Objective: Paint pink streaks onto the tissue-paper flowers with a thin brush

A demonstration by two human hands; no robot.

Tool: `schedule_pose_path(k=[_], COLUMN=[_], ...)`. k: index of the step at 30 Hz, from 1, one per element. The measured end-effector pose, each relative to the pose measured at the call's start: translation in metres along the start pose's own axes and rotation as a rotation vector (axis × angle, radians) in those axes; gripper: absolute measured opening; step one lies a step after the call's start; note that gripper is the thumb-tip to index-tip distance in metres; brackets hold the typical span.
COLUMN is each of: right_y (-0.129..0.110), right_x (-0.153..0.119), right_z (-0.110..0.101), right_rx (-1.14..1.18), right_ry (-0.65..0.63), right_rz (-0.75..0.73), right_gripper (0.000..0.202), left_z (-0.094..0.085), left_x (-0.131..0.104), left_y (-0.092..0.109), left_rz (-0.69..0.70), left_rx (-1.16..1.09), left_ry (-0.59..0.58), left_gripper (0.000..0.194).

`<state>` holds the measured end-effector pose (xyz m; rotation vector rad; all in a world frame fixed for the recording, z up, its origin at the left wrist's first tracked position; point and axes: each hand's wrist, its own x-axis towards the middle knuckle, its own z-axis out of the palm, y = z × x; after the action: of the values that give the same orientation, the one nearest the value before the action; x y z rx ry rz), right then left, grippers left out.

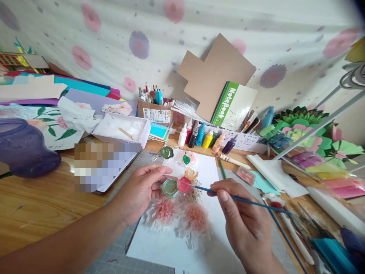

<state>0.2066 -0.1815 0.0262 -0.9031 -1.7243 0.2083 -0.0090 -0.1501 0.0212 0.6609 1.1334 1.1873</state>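
dipping a blue brush, right hand pinching it, left gripping, seemingly, the palette

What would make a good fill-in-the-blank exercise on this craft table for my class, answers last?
The right hand holds a brush with a ____ handle.
The paint palette is in the ____ hand.
The leftmost bottle in the upright row is ____.
The green-edged book has the printed word ____.

blue; left; white; Notebook
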Motion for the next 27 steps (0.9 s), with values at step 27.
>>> schedule_pose_path(k=[27], right_y=[0.01], right_x=[0.001], right_z=[-0.016], right_rx=[0.076], right_ry=[-0.022], right_rz=[0.041], right_gripper=[0.021], left_z=[-0.003], left_x=[0.001], left_y=[0.004], left_rz=[-0.039], left_rx=[-0.099], left_ry=[0.034], left_gripper=[0.012])
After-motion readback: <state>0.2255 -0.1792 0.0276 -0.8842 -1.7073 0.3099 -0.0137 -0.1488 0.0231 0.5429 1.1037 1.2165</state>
